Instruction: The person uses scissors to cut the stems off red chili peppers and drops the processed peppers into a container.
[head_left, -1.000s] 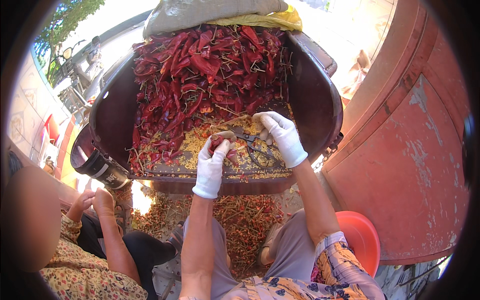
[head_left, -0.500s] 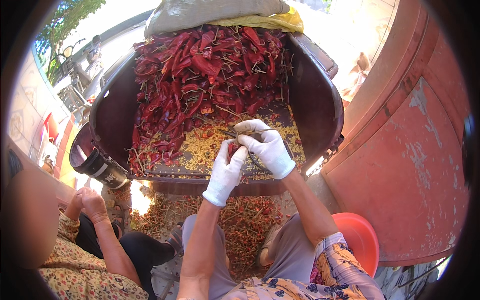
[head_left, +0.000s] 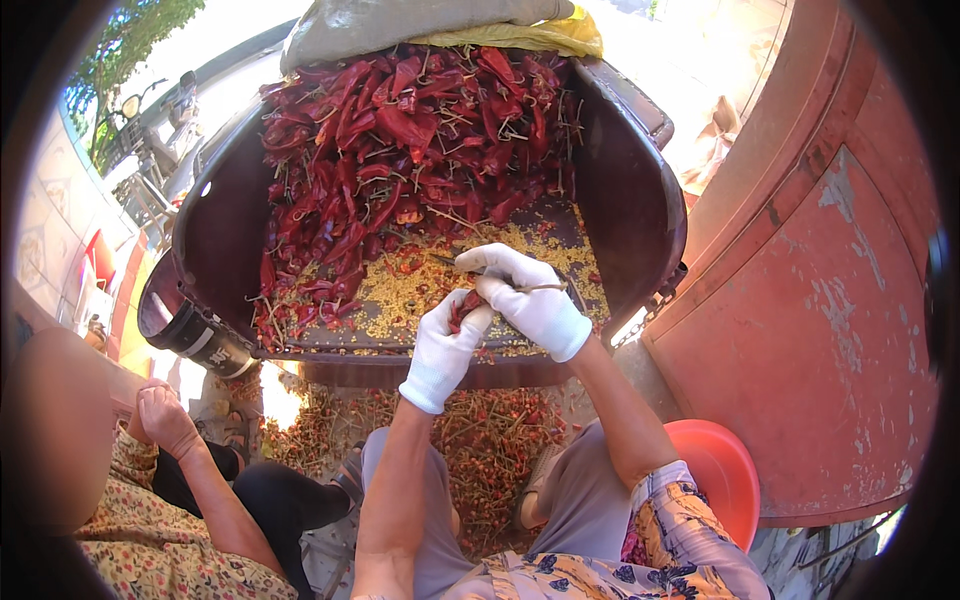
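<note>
In my white-gloved left hand (head_left: 442, 352) is a dried red chili pepper (head_left: 467, 307), pinched between thumb and fingers. My right hand (head_left: 537, 308), also gloved, closes around a pair of scissors; their dark blade tips (head_left: 443, 260) point left past the fingers, and most of the handle is hidden. A thin stem (head_left: 543, 287) crosses the right glove. Both hands meet above the front of a dark maroon cart bed (head_left: 628, 190). Behind them rises a heap of red chili peppers (head_left: 400, 160), with yellow seeds (head_left: 395, 290) scattered before it.
A grey cloth (head_left: 400, 25) covers the heap's far end. At left hangs a black bucket (head_left: 205, 340), near a seated person's clasped hands (head_left: 165, 415). Stems (head_left: 490, 460) litter the ground below. A red basin (head_left: 715, 470) and a red metal panel (head_left: 790, 350) stand right.
My right hand has shifted slightly down and right, and the left hand a little down and left. The chili pepper shows more now. The other person's hands have lowered slightly.
</note>
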